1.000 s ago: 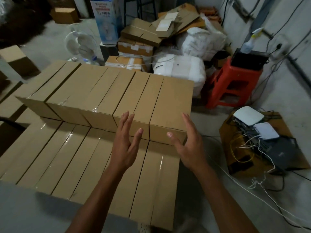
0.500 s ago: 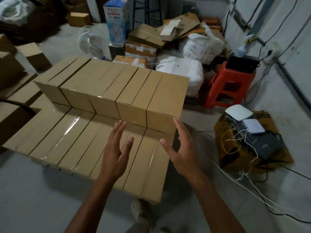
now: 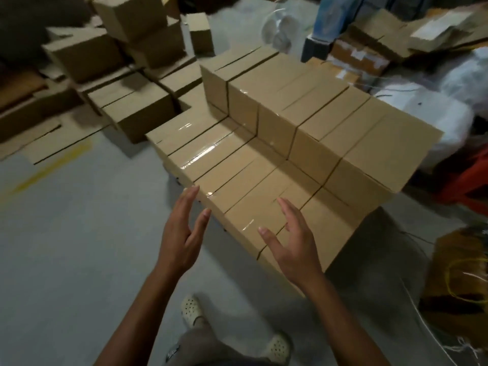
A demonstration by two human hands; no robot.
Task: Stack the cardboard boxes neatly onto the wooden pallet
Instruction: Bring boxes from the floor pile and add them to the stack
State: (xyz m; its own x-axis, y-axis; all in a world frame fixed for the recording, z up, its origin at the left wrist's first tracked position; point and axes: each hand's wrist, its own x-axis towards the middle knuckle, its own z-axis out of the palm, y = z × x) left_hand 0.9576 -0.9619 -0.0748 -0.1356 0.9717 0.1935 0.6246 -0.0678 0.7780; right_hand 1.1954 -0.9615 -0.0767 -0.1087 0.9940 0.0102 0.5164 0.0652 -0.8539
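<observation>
Hovering with fingers spread and palms turned toward each other, the left hand (image 3: 182, 233) and right hand (image 3: 293, 241) are both empty and apart, gripping nothing. Only the head view is given.

Just beyond the fingertips lies the lower row of boxes (image 3: 237, 175), long sides touching, their taped tops shining. The right hand hangs over the near end of this row; the left hand is just off its near left corner, above the grey floor (image 3: 66, 247). Past the lower row, farther from both hands, an upper row of boxes (image 3: 330, 114) sits one tier higher, forming a step. The pallet is hidden under the stack, so I cannot tell how the boxes sit on it.

Far to the left of the left hand, loose boxes (image 3: 140, 112) stand in a jumble on the floor, some piled on others. Beyond and to the right of the right hand lie white sacks (image 3: 435, 109) and a blurred fan (image 3: 282, 30). Below the hands, two pale shoes (image 3: 191, 310) stand on the floor.
</observation>
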